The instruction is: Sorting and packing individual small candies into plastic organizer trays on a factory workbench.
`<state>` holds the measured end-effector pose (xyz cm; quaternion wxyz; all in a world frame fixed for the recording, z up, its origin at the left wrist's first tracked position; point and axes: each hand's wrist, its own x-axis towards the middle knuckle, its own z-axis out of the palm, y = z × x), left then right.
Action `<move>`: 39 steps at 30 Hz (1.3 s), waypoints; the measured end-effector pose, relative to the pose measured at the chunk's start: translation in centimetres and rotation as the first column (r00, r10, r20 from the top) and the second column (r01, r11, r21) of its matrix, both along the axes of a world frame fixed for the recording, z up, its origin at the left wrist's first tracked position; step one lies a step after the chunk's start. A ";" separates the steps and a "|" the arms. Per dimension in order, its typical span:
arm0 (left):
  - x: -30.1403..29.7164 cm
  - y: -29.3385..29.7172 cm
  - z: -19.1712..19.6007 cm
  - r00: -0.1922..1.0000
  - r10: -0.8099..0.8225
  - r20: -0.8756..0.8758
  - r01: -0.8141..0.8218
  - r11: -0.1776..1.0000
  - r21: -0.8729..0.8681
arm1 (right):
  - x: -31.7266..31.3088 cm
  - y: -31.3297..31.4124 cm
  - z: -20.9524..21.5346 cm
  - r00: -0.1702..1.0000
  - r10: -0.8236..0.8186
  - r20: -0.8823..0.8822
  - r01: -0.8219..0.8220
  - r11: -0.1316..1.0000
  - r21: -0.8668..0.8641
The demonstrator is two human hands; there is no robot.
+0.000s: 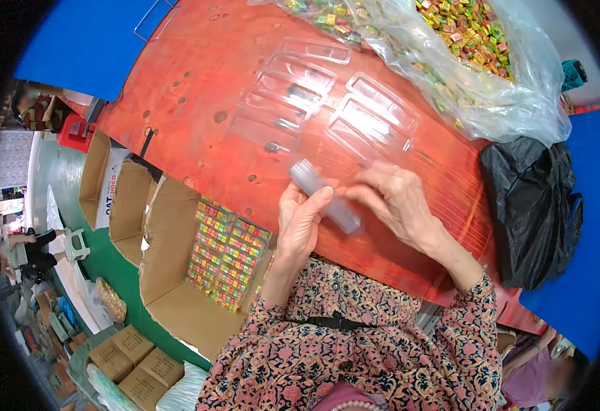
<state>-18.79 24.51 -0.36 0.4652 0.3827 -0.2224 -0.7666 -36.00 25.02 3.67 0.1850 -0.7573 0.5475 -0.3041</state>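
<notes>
My left hand point(299, 222) grips a slim stack of clear plastic trays point(341, 215), its thumb pressed along the side. The stack slants over the near edge of the red table and is slightly blurred. Close to the stack's side, my right hand point(399, 205) has its fingers curled in a pinch; what they hold, if anything, I cannot make out. Ahead of my hands, several clear rectangular plastic trays point(366, 122) lie in two groups on the red tabletop point(190, 103), bright with reflected light.
At the far right, a large clear bag point(533, 103) holds many small colourful wrapped cubes point(461, 34). A black plastic bag point(529, 212) sits at the right edge. To my left stands an open cardboard box point(170, 274) with filled packs of cubes point(228, 257). Other people are at the edges.
</notes>
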 end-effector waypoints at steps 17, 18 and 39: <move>0.5 0.5 0.8 0.999 -0.036 -0.032 0.035 0.999 -0.032 | 0.6 0.4 -1.2 0.724 -0.125 0.678 -0.417 0.704 0.575; 0.6 0.4 0.8 0.998 -0.044 -0.038 0.043 0.998 -0.036 | 0.6 0.3 -1.3 0.724 -0.127 0.678 -0.417 0.702 0.577; 1.6 1.5 0.0 1.000 0.023 0.011 -0.024 1.000 0.004 | 1.8 1.0 -0.4 0.998 -0.015 -0.055 0.013 0.999 -0.032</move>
